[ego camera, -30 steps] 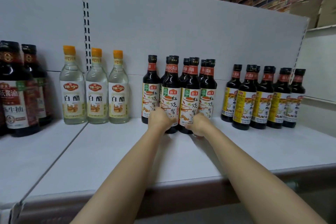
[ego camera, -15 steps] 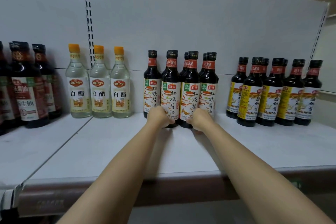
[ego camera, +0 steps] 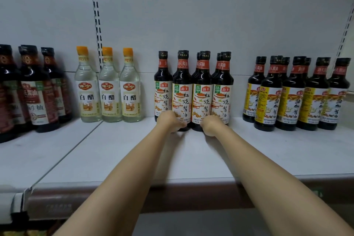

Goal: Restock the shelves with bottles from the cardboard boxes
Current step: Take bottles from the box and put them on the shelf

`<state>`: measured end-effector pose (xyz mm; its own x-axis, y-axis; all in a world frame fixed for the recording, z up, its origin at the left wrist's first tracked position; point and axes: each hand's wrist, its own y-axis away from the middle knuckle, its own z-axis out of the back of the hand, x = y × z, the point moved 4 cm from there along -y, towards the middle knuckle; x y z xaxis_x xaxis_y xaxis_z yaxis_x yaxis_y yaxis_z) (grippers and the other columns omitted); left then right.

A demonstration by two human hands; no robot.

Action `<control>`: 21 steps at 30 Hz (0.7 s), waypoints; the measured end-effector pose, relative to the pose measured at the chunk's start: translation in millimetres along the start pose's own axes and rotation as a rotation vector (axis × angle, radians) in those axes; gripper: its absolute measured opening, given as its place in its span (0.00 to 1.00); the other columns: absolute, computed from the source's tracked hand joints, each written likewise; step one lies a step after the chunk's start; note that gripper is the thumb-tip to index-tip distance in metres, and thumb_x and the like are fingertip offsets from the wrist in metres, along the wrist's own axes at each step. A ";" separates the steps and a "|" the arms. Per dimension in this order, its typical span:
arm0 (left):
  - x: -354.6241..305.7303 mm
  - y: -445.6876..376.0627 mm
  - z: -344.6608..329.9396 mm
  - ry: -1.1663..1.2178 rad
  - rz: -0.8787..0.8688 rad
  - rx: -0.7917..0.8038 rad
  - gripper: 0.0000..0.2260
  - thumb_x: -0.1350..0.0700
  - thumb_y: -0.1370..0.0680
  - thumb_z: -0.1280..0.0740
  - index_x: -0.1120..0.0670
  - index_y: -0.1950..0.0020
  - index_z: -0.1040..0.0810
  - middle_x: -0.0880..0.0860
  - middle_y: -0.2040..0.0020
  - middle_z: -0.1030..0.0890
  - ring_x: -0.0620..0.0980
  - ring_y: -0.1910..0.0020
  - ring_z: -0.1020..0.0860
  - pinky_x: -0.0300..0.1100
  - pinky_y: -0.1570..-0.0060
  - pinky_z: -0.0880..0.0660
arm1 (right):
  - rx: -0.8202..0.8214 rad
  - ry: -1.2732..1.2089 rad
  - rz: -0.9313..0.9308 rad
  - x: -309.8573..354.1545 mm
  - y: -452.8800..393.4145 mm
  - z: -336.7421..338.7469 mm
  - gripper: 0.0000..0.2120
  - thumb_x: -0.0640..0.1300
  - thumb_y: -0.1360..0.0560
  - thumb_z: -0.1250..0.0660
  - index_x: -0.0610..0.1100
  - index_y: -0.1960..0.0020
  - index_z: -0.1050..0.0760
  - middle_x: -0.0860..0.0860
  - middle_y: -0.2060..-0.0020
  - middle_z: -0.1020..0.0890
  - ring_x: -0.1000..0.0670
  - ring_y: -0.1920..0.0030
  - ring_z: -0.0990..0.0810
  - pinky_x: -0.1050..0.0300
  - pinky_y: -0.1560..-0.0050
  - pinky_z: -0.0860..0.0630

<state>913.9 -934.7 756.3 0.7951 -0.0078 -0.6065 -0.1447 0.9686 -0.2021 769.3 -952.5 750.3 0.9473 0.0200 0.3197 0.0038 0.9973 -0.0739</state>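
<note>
Hands [ego camera: 191, 123] around soy bottles' [ego camera: 192, 92] bases

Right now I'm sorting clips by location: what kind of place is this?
Most likely a grocery shop aisle. A white metal shelf with a slotted upright carries labelled soy sauce bottles and white vinegar bottles in same-brand rows. The left hand and right hand grip front bottles.

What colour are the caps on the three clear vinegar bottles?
Orange, seen plainly in the head view on the clear vinegar bottles.
</note>
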 end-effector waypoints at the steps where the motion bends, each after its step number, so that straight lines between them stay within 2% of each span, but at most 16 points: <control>1: -0.6 1.9 1.8 0.034 -0.006 0.024 0.24 0.49 0.27 0.28 0.58 0.35 0.26 0.57 0.40 0.22 0.55 0.43 0.23 0.47 0.44 0.23 | 0.010 -0.015 -0.001 -0.8 1.4 1.1 0.15 0.36 0.20 0.45 0.34 0.36 0.29 0.39 0.37 0.25 0.41 0.39 0.26 0.55 0.46 0.30; 3: -0.8 5.4 4.4 0.085 -0.018 0.076 0.23 0.51 0.25 0.30 0.58 0.34 0.27 0.58 0.40 0.23 0.56 0.43 0.23 0.48 0.44 0.23 | 0.020 -0.052 0.005 -3.3 2.9 1.9 0.16 0.39 0.19 0.44 0.34 0.35 0.29 0.39 0.37 0.26 0.40 0.37 0.27 0.53 0.42 0.30; 4: -0.5 8.4 6.5 0.099 -0.024 0.096 0.22 0.52 0.25 0.30 0.58 0.34 0.27 0.57 0.40 0.23 0.56 0.44 0.23 0.47 0.46 0.22 | -0.011 -0.092 0.010 -2.9 5.2 3.6 0.16 0.41 0.19 0.43 0.34 0.35 0.30 0.39 0.38 0.25 0.40 0.38 0.26 0.53 0.44 0.30; 6: 2.1 14.9 13.5 0.095 -0.040 0.115 0.20 0.53 0.24 0.31 0.57 0.34 0.28 0.55 0.42 0.23 0.54 0.45 0.23 0.42 0.51 0.23 | -0.085 -0.161 0.026 2.4 10.7 5.2 0.16 0.45 0.20 0.41 0.35 0.37 0.30 0.39 0.42 0.23 0.40 0.43 0.23 0.54 0.49 0.28; 8: 9.1 21.6 26.7 0.049 -0.052 0.078 0.19 0.55 0.24 0.32 0.57 0.35 0.28 0.55 0.40 0.23 0.53 0.42 0.24 0.39 0.51 0.28 | -0.104 -0.189 0.124 18.2 20.0 3.7 0.12 0.45 0.21 0.39 0.38 0.42 0.28 0.43 0.47 0.22 0.43 0.49 0.23 0.54 0.52 0.26; 10: 21.4 33.2 46.5 -0.017 -0.044 0.018 0.15 0.55 0.23 0.33 0.58 0.39 0.26 0.56 0.42 0.22 0.55 0.41 0.24 0.41 0.50 0.29 | -0.061 -0.203 0.231 42.3 34.3 -0.2 0.06 0.45 0.21 0.39 0.43 0.49 0.29 0.47 0.53 0.24 0.47 0.54 0.26 0.57 0.56 0.30; 12: 40.7 45.5 69.8 -0.053 0.001 -0.031 0.09 0.55 0.23 0.33 0.58 0.46 0.24 0.57 0.47 0.23 0.56 0.43 0.24 0.42 0.52 0.30 | -0.013 -0.182 0.331 73.6 50.6 -4.0 0.07 0.47 0.20 0.39 0.45 0.55 0.33 0.51 0.61 0.29 0.50 0.59 0.29 0.60 0.65 0.35; 13: 51.6 51.5 81.4 -0.060 0.013 -0.045 0.10 0.55 0.23 0.33 0.59 0.46 0.24 0.56 0.48 0.23 0.55 0.45 0.23 0.41 0.52 0.30 | 0.019 -0.169 0.374 90.5 58.7 -7.2 0.08 0.48 0.21 0.39 0.44 0.53 0.33 0.51 0.60 0.29 0.49 0.57 0.28 0.60 0.66 0.35; 14: 61.7 59.0 94.1 -0.053 0.015 -0.061 0.12 0.55 0.23 0.32 0.60 0.44 0.23 0.55 0.49 0.22 0.54 0.47 0.23 0.41 0.52 0.29 | 0.051 -0.152 0.418 107.6 66.5 -11.3 0.10 0.50 0.21 0.39 0.42 0.47 0.31 0.49 0.54 0.27 0.47 0.53 0.27 0.59 0.62 0.32; 16: 79.4 77.9 121.6 -0.042 0.008 -0.104 0.12 0.56 0.23 0.33 0.60 0.42 0.22 0.53 0.47 0.21 0.52 0.47 0.23 0.41 0.51 0.28 | 0.095 -0.133 0.501 144.1 79.8 -21.1 0.23 0.52 0.21 0.38 0.39 0.32 0.35 0.44 0.38 0.27 0.43 0.40 0.27 0.52 0.46 0.27; 18: 97.2 100.3 153.1 -0.076 0.017 -0.168 0.13 0.56 0.23 0.34 0.59 0.41 0.22 0.55 0.44 0.20 0.54 0.44 0.23 0.42 0.49 0.29 | 0.117 -0.122 0.595 184.6 94.7 -32.2 0.32 0.55 0.22 0.38 0.41 0.25 0.43 0.42 0.28 0.35 0.42 0.31 0.33 0.48 0.34 0.32; 21: 141.4 126.0 200.5 -0.209 0.094 -0.245 0.15 0.52 0.22 0.36 0.59 0.40 0.25 0.57 0.41 0.22 0.56 0.44 0.25 0.45 0.48 0.30 | 0.150 -0.137 0.705 248.6 125.7 -45.8 0.40 0.59 0.23 0.37 0.45 0.21 0.53 0.44 0.23 0.45 0.41 0.26 0.41 0.44 0.29 0.38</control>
<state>1126.2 -763.9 799.2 0.8717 0.1543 -0.4651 -0.3399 0.8741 -0.3471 1019.9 -825.4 777.2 0.6599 0.6594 0.3602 -0.6448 0.7431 -0.1791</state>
